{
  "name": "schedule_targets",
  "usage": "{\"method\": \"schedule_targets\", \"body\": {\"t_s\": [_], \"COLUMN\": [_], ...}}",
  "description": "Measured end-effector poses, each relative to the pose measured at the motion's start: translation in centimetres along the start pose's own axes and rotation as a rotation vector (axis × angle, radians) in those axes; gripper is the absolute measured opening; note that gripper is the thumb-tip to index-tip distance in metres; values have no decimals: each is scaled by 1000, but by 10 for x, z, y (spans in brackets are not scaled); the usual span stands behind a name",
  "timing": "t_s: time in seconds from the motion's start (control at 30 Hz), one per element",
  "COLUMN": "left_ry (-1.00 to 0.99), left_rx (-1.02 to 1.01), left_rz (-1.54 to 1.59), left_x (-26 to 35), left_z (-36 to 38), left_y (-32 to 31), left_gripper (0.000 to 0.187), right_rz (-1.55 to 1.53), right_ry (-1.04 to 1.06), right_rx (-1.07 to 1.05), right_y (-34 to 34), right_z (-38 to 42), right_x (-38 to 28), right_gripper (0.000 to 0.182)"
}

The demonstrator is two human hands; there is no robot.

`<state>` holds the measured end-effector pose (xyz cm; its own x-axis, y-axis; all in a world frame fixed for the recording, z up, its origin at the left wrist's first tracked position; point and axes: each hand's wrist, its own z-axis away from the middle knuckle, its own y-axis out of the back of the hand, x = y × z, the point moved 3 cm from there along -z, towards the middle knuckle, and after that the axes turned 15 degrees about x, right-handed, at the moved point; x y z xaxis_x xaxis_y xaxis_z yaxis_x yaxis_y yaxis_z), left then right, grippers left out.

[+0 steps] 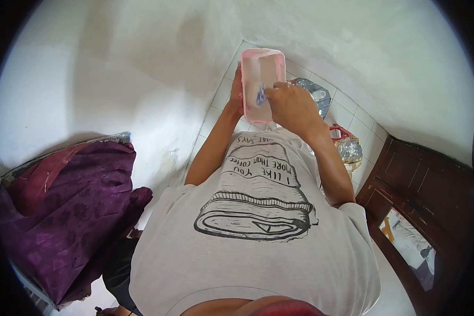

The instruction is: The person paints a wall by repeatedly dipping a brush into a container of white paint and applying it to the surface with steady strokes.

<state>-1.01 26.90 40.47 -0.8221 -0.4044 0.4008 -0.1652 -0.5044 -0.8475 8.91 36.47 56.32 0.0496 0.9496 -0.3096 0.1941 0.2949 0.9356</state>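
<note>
A shallow rectangular container with a pink rim (264, 51) and a pale inside is held out in front of my body. My left hand (238, 94) grips its left side, the fingers partly hidden behind it. My right hand (296, 108) is closed over the container's lower right part. From its fingertips shows a small blue-and-white patterned piece, perhaps a cloth (261, 96), against the inside of the container. Motion blurs this piece, so its exact kind cannot be made out.
Purple cloth (68, 210) hangs over a support at the left. White tiles (347, 108) cover the floor. Beyond my right arm are a grey square object (321, 97) and a bag-like bundle (348, 150) with a red part. A dark wooden cabinet (416, 179) with a mirror-like panel stands at right.
</note>
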Motion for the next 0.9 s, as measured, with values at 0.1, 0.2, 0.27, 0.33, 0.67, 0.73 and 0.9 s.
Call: {"method": "schedule_targets", "body": {"t_s": [0.1,0.2,0.27,0.33,0.67,0.73,0.9], "left_ry": [0,-40,-80,-122,18,21,-62], "left_rx": [-36,138,192,241,303,302,138], "left_rz": [31,-89,-146,-206,-72,-68,-219], "left_x": [-2,-5,-11,-14,-3,6,16], "left_z": [11,12,9,5,5,1,-4], "left_y": [-21,-29,-22,-14,-21,-26,-33], "left_gripper": [74,74,74,74,69,70,75], "right_rz": [-92,-168,-222,-267,-470,-448,-290], "right_ry": [58,112,-15,-52,-193,-169,-16], "right_rx": [-185,-63,82,122,112,150,35], "right_y": [1,20,37,42,38,34,-2], "right_z": [12,14,11,10,21,20,16], "right_x": [18,30,42,51,65,61,24], "right_gripper": [19,18,16,16,22,23,26]}}
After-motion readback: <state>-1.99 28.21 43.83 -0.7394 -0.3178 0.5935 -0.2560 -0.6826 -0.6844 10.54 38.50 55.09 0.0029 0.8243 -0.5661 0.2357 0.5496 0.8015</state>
